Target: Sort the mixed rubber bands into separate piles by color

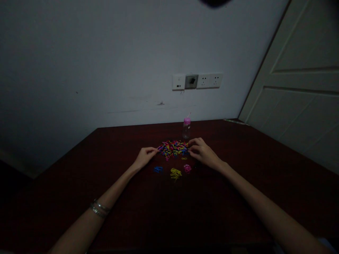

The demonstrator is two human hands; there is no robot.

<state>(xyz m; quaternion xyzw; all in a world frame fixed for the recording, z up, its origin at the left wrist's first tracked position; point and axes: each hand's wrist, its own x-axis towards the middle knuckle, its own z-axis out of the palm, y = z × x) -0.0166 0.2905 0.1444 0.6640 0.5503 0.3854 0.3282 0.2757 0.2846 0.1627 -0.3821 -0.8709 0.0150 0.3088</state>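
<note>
Though small, three single-colour piles [176,173]

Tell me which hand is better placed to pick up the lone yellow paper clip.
Probably the right hand: it is nearer the yellow paper clip, while the left hand is at the left end of the multicolored pile.

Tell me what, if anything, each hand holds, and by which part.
It cannot be told; too small and dark. The left hand is at the left edge of the multicoloured pile, the right hand at its right edge.
</note>
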